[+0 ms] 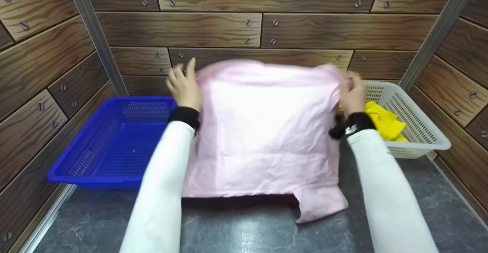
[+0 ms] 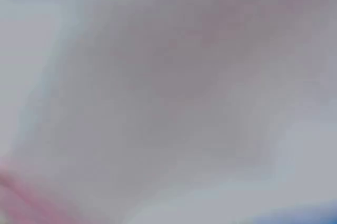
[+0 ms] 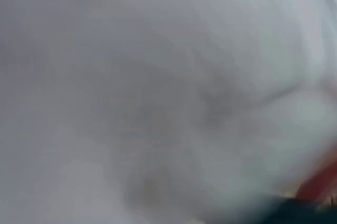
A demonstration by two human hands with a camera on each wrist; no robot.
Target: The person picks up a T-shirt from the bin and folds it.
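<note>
With the left hand [image 1: 187,89] raised beside the upper left corner of a pale pink cloth [image 1: 267,131], back toward the head camera, fingers spread; cannot tell whether pinching any fabric. With the right hand [image 1: 352,92] at the opposite upper corner, fingers bent, grasping the same cloth.

Spread wide between both hands, above the middle of a dark grey, marbled counter [image 1: 244,237]: creased, brightest in the upper centre, blurred along the top. Fairly straight along the lower edge, with a loose flap hanging at lower right, toward the counter's near edge. Cannot tell whether touching the counter at any point.

Around the wrists, black bands [image 1: 184,117]; along the forearms, white sleeves [image 1: 160,184], reaching in from the near edge.

Near the counter's far left corner, a blue basket [image 1: 133,146] with perforated sides, partly hidden behind the left arm and the cloth. Near the far right corner, a white basket [image 1: 415,119] with slotted sides, and inside, a crumpled yellow cloth [image 1: 387,121], partly behind the right hand.

Beyond the left, far and right edges, walls [image 1: 213,29] in a wood-plank pattern with screw heads. In both wrist views, mostly pale blur.
</note>
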